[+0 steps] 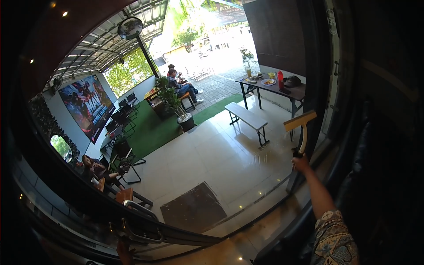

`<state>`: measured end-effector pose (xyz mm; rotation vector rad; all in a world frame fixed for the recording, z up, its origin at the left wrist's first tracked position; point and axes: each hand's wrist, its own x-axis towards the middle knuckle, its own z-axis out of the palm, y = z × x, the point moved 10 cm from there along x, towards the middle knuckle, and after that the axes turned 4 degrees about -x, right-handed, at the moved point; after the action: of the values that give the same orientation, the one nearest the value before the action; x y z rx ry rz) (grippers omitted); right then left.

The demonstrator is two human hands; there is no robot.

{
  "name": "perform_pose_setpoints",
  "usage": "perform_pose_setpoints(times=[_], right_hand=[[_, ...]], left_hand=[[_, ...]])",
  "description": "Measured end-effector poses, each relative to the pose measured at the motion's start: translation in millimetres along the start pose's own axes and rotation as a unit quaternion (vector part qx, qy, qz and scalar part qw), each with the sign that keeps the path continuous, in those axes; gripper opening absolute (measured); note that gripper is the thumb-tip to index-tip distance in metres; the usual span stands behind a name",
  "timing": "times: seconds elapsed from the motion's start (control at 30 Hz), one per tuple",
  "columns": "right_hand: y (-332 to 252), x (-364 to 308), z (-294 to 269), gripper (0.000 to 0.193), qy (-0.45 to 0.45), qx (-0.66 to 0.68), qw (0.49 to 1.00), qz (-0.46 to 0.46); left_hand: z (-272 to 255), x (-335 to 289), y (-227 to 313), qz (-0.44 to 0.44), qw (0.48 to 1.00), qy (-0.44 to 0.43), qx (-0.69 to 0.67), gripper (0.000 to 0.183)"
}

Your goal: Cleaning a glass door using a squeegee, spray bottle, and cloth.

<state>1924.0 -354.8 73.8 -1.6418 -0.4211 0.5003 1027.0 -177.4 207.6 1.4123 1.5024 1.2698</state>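
My right hand [301, 164] is closed round the dark grip of a window squeegee [302, 120], my arm stretched out in a patterned sleeve. Its wide yellowish head is raised at the right side of a large glass pane, through which the area outside shows. Whether the blade touches the glass, I cannot tell. Low on the left, in shadow, is my left hand [125, 252], just below a curved metal door handle [140, 227]. Its fingers are too dark to make out, and so is anything in them.
Beyond the glass stand a grey bench [246, 115], a table [289, 90] with a plate and red bottle, and a potted plant [186, 122]. A brown mat [194, 207] lies on the tiles. People sit on the left and farther back. A dark frame [311, 84] borders the right.
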Motion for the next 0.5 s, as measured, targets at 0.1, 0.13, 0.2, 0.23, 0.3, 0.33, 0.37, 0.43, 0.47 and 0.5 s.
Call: perform_pose_setpoints(times=[0.1,0.13,0.2,0.23,0.3,0.33,0.37,0.43,0.47,0.5], right_hand=[[8,-31,57,0.019,-0.06,0.055,0.996,0.044],[5,-44,69,0.019,-0.087,0.098,0.988,0.076],[-26,-78,92,0.017,-0.087,0.147,0.981,0.097],[-39,-95,106,0.015,-0.085,0.202,0.968,0.121],[-64,-117,133,0.015,-0.088,0.248,0.956,0.13],[-75,-127,148,0.015,-0.09,0.295,0.94,0.143],[-87,-139,163,0.015,-0.099,0.322,0.929,0.152],[-106,-155,193,0.018,-0.112,0.373,0.907,0.161],[-115,-164,212,0.021,-0.12,0.396,0.896,0.163],[-124,-174,228,0.024,-0.136,0.398,0.893,0.162]], left_hand=[[-26,9,-27,0.005,0.999,0.047,-0.019,0.051],[-10,8,-27,-0.015,0.999,0.048,-0.011,0.045],[19,1,-2,0.003,1.0,0.021,-0.012,0.045],[28,-2,8,0.027,1.0,-0.009,-0.008,0.045],[25,2,4,0.056,0.998,0.019,0.029,0.043],[31,3,6,0.071,0.997,0.006,0.032,0.042],[41,1,18,0.086,0.996,-0.008,0.036,0.041],[54,-2,33,0.078,0.997,0.005,0.028,0.036],[59,0,37,0.093,0.995,-0.015,0.037,0.034],[66,1,43,0.108,0.992,-0.036,0.046,0.032]])
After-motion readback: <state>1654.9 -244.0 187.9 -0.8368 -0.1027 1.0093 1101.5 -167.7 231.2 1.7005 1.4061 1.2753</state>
